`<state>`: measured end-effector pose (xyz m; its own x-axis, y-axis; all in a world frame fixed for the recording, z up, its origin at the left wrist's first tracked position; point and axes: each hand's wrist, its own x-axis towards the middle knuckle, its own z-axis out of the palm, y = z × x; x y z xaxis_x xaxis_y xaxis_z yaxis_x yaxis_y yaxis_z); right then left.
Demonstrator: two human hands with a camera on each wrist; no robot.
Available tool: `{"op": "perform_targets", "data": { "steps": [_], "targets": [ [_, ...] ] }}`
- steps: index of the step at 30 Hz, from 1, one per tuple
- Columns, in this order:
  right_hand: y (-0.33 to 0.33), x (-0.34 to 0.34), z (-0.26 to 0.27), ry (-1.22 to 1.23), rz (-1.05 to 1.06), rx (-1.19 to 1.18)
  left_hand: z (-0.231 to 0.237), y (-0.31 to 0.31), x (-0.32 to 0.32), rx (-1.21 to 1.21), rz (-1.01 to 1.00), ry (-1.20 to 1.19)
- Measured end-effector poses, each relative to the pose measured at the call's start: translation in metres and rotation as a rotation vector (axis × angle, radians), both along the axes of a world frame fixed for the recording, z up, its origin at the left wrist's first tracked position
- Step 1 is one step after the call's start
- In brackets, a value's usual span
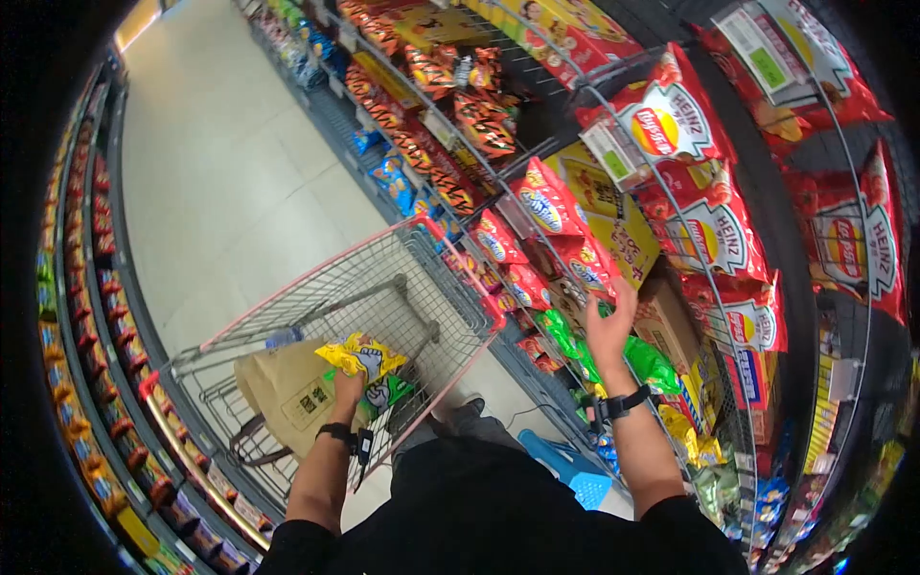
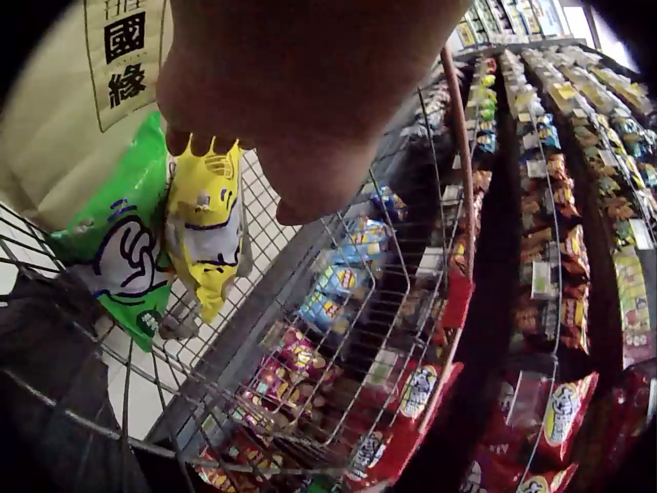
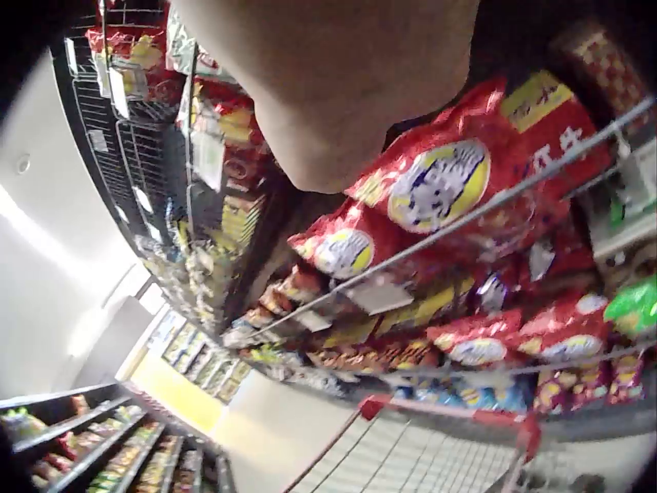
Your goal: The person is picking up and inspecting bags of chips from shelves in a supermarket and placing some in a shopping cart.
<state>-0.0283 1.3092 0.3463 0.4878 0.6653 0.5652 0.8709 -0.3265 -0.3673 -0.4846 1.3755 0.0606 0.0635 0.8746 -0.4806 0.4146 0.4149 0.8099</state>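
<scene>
Red Heinz bags [image 1: 706,235] lined up, price tag [image 1: 618,163] in front of one. Black-striped orange packets [image 1: 486,125] further along. Green bags [image 1: 654,366] lower, near brown cardboard box [image 1: 661,316]. Blue plastic object [image 1: 561,465], type unclear. Pale tiled floor [image 1: 240,172], small packets [image 1: 72,422] across it.

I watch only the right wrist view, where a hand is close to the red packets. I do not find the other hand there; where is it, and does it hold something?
Observer: In the head view, the left hand is at the shopping cart, holding a yellow packet.
Operator: Thank you. Is there also some bag in the cart?
Observer: Yes, a brown paper bag with a printed label is in it.
Operator: And what is next to the yellow packet?
Observer: In the left wrist view, a green packet is directly beside it; whether the hand holds that one too, I cannot tell.
</scene>
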Motion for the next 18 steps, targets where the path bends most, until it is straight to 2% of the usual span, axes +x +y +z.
{"op": "perform_targets", "data": {
  "steps": [2, 3, 4, 6, 8, 9, 10, 12, 13, 14, 16, 18],
  "targets": [
    [0.001, 0.027, 0.005, -0.064, -0.095, -0.038, -0.031, 0.004, 0.011, -0.009, -0.056, -0.056],
    [-0.001, 0.038, 0.002, -0.115, -0.162, -0.081, -0.040, 0.007, 0.017, -0.057, -0.134, 0.054],
    [-0.009, 0.050, -0.005, -0.117, -0.182, -0.073, -0.035, 0.014, 0.025, -0.102, -0.211, 0.166],
    [-0.017, 0.068, -0.017, 0.180, -0.173, -0.187, -0.025, 0.020, 0.041, -0.067, -0.264, 0.150],
    [-0.023, 0.081, -0.024, 0.192, -0.183, -0.177, -0.017, 0.026, 0.056, -0.174, -0.302, -0.032],
    [-0.025, 0.084, -0.025, 0.179, -0.170, -0.213, 0.009, 0.028, 0.066, -0.169, -0.323, -0.045],
    [-0.028, 0.086, -0.024, 0.166, -0.158, -0.249, 0.010, 0.030, 0.073, -0.156, -0.338, -0.044],
    [-0.032, 0.085, -0.018, 0.145, -0.150, -0.190, 0.014, 0.031, 0.087, -0.142, -0.354, -0.073],
    [-0.035, 0.081, -0.010, 0.107, -0.101, -0.100, 0.027, 0.034, 0.093, -0.026, -0.481, -0.034],
    [-0.040, 0.078, -0.002, 0.067, -0.052, -0.011, 0.038, 0.034, 0.105, -0.012, -0.494, -0.030],
    [-0.057, 0.067, 0.017, 0.120, -0.047, 0.037, 0.052, 0.031, 0.121, -0.025, -0.461, -0.212],
    [-0.077, 0.057, 0.037, 0.269, 0.032, 0.150, 0.075, 0.022, 0.143, -0.020, -0.454, -0.208]
  ]
}}
